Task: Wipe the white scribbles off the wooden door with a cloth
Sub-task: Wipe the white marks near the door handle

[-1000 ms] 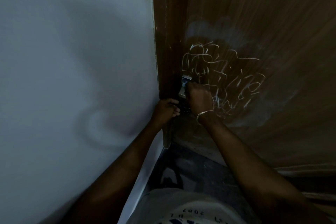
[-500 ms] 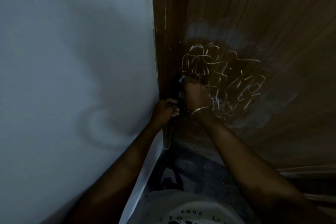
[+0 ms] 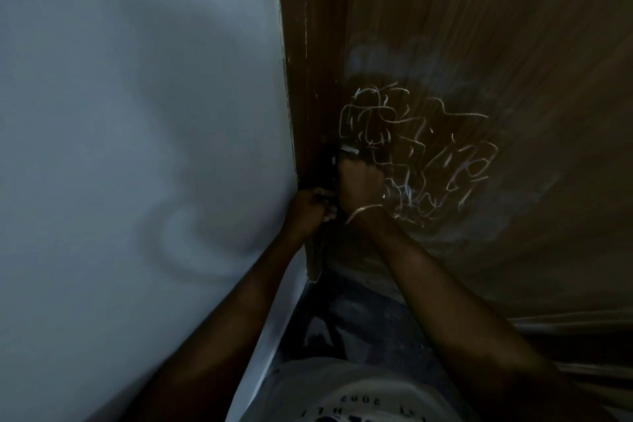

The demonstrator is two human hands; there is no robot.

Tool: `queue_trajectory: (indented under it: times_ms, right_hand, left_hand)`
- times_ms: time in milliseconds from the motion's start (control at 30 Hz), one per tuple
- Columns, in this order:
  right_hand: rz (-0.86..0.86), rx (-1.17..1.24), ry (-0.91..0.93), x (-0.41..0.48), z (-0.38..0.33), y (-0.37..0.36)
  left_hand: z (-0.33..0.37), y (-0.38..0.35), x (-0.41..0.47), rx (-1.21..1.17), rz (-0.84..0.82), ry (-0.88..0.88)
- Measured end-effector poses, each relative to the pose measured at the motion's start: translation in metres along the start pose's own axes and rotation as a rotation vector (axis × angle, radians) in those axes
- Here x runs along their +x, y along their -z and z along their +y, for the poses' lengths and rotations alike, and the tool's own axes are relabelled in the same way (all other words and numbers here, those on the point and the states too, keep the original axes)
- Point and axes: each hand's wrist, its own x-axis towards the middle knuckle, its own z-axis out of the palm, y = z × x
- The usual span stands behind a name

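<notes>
We are working at the left edge of the door [image 3: 479, 44], next to the wall [image 3: 137, 113]. Our right hand [image 3: 359, 181] is pressing on the wood at the lower-left corner of the scribbles [image 3: 421, 154]. Its fingers are curling round what appears to be the cloth [image 3: 350, 149], of which only a pale strip is showing above the knuckles. Our left hand [image 3: 310, 207] is sitting at the door's edge just beside the right wrist, fingers curled. The spot is dark, so we cannot tell whether it is gripping anything. The scribbles are lying up and to the right of the right hand, nearly all unwiped, with a smear [image 3: 387, 55] above them.

We are noting these risks:
- A dry or loaded cloth may be spreading the white into more haze instead of lifting it.
- Hard pressure near the edge may be swinging the door if the left hand is not bracing it.
- Short strokes may be missing the far right lines.
</notes>
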Motion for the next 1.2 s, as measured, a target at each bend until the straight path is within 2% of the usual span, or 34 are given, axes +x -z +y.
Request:
queue_trajectory:
  times_ms: [167, 300, 433, 667, 800, 967, 1100, 1200]
  right_hand:
    - [0.238, 0.193, -0.023, -0.005, 0.015, 0.004]
    - [0.122, 0.205, -0.147, -0.02, 0.029, -0.012]
    - [0.203, 0.284, -0.175, -0.012, 0.033, -0.014]
    - [0.068, 0.277, -0.279, -0.015, 0.03, -0.02]
    - [0.138, 0.246, -0.253, -0.011, 0.029, -0.017]
    - [0.064, 0.265, -0.274, -0.007, 0.029, -0.021]
    - [0.11, 0.31, -0.294, -0.007, 0.024, -0.019]
    - [0.082, 0.306, -0.292, -0.011, 0.025, -0.022]
  left_hand:
    - [-0.003, -0.001, 0.001, 0.009, -0.014, -0.009]
    - [-0.002, -0.003, 0.0, 0.028, -0.022, -0.034]
    - [-0.002, 0.001, 0.002, 0.027, -0.014, -0.036]
    - [0.0, -0.004, -0.001, 0.02, -0.041, -0.032]
    - [-0.002, -0.001, 0.0, 0.019, -0.018, -0.03]
    - [-0.002, -0.004, -0.001, 0.015, -0.033, -0.022]
    - [0.0, -0.006, -0.001, 0.005, -0.043, -0.028]
    - [0.002, -0.007, 0.0, 0.014, -0.044, -0.035]
